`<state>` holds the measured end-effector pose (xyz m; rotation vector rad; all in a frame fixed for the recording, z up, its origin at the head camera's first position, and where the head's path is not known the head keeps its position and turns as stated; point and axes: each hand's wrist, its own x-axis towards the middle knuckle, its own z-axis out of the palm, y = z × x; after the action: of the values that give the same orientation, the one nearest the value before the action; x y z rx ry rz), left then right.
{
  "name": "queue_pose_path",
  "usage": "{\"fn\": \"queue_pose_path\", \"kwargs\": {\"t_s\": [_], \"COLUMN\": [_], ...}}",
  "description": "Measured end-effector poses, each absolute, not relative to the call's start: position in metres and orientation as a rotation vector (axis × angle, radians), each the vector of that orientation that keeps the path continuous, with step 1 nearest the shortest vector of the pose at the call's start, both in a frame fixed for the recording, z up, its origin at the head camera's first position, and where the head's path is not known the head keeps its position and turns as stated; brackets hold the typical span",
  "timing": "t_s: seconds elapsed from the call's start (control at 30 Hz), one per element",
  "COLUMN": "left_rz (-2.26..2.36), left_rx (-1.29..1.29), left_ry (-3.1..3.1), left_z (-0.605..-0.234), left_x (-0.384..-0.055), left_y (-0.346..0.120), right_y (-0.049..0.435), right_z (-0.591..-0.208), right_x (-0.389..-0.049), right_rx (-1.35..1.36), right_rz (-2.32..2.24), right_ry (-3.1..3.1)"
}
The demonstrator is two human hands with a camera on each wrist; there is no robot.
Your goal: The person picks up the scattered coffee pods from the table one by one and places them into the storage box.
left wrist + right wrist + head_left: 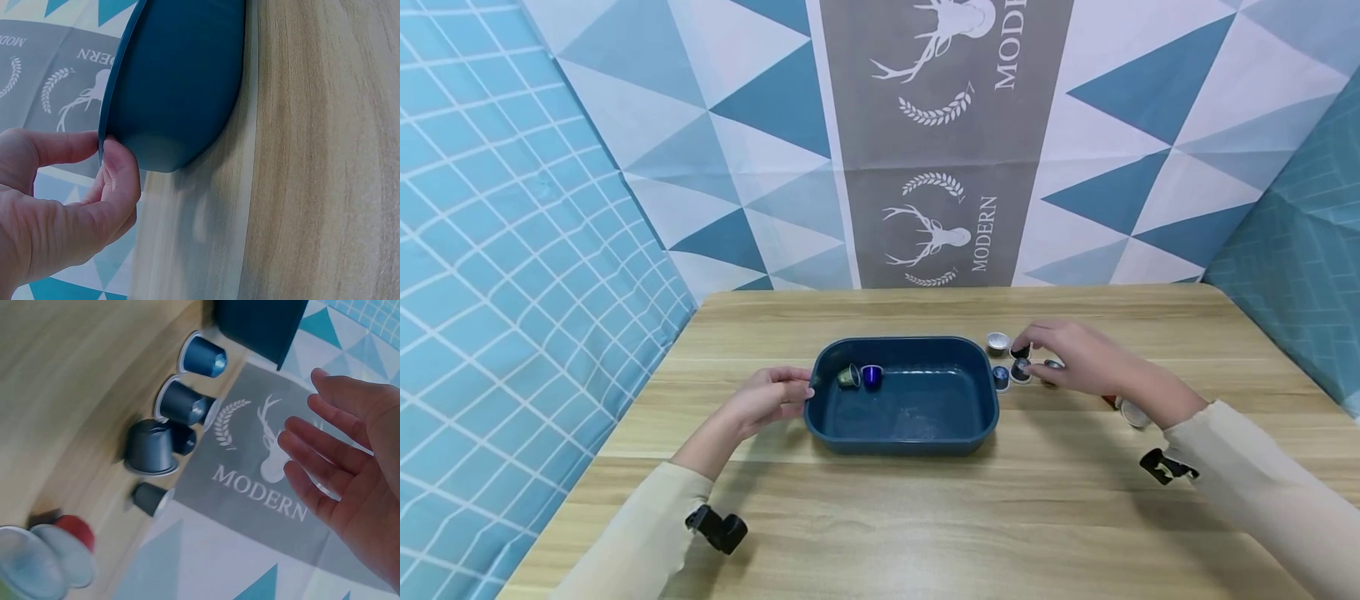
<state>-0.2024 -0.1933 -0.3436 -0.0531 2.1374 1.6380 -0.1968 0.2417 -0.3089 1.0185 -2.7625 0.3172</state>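
My left hand (771,398) pinches the left-end rim of a dark blue rectangular tub (902,447) between thumb and fingers, seen closely in the left wrist view. Inside the tub, a green coffee capsule (848,377) and a shiny blue-purple capsule (872,377) lie near its left end. My right hand (1078,357) hovers over loose capsules right of the tub, thumb and fingers spread with nothing gripped. Nearest its fingertips is a dark capsule (1020,369); a blue capsule (203,356) and a larger dark grey capsule (150,449) show in the right wrist view.
A silver-topped capsule (997,342) stands by the tub's back right corner. Under my right forearm are a pale-lidded capsule (1133,414) and a red capsule (76,531). The wooden table (880,525) meets a patterned cloth backdrop (760,167) behind.
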Motion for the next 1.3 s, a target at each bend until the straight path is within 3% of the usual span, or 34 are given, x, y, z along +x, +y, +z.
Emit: {"fn": "queue_pose_path", "kwargs": {"t_s": [1.3], "left_rz": [1.649], "left_rx": [-0.047], "left_ry": [2.132], "left_z": [-0.343], "left_x": [-0.201], "left_y": [-0.193], "right_y": [0.275], "right_z": [-0.357], "right_x": [-0.211], "right_rx": [0.884], "right_rz": [0.297], "right_ry": [-2.878]}}
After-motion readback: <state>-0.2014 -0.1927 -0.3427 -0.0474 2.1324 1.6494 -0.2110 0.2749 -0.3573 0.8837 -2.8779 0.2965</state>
